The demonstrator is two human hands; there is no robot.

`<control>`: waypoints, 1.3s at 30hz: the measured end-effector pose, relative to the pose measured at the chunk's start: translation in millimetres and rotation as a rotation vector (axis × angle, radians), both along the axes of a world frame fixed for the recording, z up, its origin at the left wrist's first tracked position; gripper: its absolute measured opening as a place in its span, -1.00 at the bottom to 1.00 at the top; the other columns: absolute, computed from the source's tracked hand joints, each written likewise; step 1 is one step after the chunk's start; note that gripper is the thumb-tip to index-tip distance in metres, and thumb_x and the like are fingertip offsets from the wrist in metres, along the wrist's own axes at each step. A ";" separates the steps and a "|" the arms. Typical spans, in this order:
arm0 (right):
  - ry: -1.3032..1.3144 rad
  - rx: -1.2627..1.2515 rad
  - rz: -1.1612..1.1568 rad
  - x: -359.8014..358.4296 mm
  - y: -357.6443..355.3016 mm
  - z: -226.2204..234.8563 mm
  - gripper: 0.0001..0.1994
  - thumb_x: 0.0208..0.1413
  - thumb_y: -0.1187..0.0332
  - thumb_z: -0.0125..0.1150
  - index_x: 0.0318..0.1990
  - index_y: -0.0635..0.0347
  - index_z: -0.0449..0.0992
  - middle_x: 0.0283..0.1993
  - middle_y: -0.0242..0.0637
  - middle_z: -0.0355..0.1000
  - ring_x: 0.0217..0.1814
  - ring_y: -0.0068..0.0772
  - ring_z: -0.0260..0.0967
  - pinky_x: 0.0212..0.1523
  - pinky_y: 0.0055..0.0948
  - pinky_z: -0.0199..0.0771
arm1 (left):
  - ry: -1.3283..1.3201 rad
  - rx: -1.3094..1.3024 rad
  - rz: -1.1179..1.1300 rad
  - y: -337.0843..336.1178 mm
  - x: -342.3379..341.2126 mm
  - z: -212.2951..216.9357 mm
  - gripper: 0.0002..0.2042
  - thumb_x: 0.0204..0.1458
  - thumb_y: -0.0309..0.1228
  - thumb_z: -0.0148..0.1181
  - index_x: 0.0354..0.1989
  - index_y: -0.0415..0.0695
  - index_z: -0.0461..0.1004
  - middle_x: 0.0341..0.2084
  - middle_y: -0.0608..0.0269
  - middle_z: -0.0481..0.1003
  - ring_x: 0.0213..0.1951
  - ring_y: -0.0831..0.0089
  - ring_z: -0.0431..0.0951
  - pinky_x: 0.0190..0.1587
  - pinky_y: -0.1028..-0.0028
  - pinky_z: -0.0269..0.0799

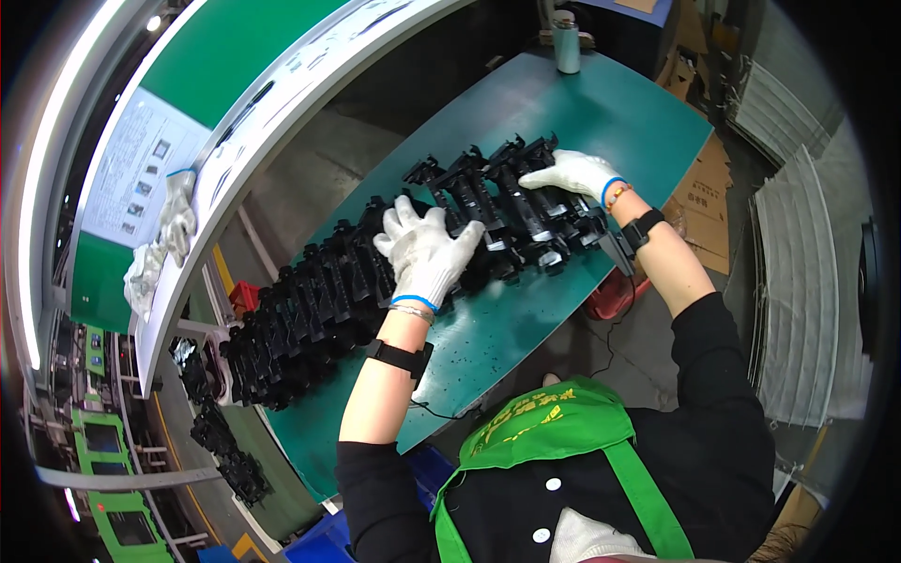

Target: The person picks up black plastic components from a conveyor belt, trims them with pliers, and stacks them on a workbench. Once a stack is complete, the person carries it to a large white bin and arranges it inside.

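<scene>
Black parts (319,289) lined up across a green table (638,108)

The row slants from left of the frame's centre up to just right of it. At mid-frame the left hand (422,249), in a white glove, lies over the parts with fingers spread wide. The right hand (572,175), gloved too, reaches over the row's upper right end; I cannot tell whether it grips anything. A bottle (566,45) stands near the top right.

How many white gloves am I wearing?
2: one white glove on your left hand, over the black parts; another on your right hand, at their right-hand end.
</scene>
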State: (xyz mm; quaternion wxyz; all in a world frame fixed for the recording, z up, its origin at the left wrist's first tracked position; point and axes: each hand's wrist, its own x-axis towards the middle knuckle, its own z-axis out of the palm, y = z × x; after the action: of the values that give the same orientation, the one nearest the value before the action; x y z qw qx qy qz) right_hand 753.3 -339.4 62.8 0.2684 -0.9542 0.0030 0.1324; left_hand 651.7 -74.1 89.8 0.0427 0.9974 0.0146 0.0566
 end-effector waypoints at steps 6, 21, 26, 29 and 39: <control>0.047 -0.014 0.062 -3.9 8.3 16.1 0.04 -0.11 -0.51 0.28 0.12 0.49 0.54 0.14 0.19 0.54 0.21 0.10 0.51 0.25 -0.13 0.42 | 0.041 -0.087 0.031 12.2 -13.8 -2.1 -0.27 0.06 0.23 0.20 0.26 -0.07 0.54 0.46 -0.35 0.09 0.44 -0.19 0.08 0.41 -0.17 0.05; 0.050 0.004 0.031 -6.5 15.5 9.3 0.05 -0.02 -0.49 0.23 0.21 0.50 0.49 0.20 0.17 0.52 0.25 0.08 0.49 0.30 -0.14 0.38 | 0.131 -0.225 -0.070 25.2 -12.3 5.4 -0.28 0.08 0.12 0.22 0.33 -0.11 0.45 0.44 -0.18 0.19 0.39 -0.14 0.22 0.36 0.04 0.34; -0.039 -0.055 -0.003 -8.2 17.3 3.8 0.08 -0.04 -0.52 0.20 0.23 0.49 0.49 0.22 0.18 0.52 0.29 0.12 0.46 0.31 -0.12 0.39 | 0.086 -0.323 -0.143 59.1 -23.6 10.3 -0.29 0.06 0.07 0.26 0.34 -0.09 0.45 0.42 -0.15 0.25 0.44 -0.05 0.19 0.40 0.06 0.28; 0.012 -0.045 0.008 -5.2 14.5 2.7 0.10 -0.04 -0.53 0.20 0.25 0.49 0.47 0.25 0.18 0.50 0.31 0.13 0.45 0.33 -0.11 0.38 | -0.076 -0.364 -0.007 94.0 -24.4 11.1 -0.25 0.03 0.03 0.32 0.36 -0.14 0.41 0.39 -0.17 0.30 0.44 -0.01 0.24 0.43 0.08 0.24; 0.094 0.036 0.018 -7.3 2.1 17.4 0.20 -0.07 -0.53 0.26 0.35 0.59 0.32 0.37 0.25 0.36 0.45 0.05 0.31 0.44 -0.22 0.24 | 0.249 -1.228 0.529 135.4 1.8 -32.6 -0.33 -0.02 -0.15 0.46 0.27 -0.16 0.41 0.12 0.09 0.54 0.14 0.18 0.55 0.24 0.21 0.39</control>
State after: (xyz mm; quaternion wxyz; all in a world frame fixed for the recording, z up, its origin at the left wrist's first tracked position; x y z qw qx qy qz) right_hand 745.9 -337.3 80.2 0.2839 -0.9419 0.0046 0.1796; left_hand 653.6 61.3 57.2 0.5840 0.7542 0.2922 -0.0688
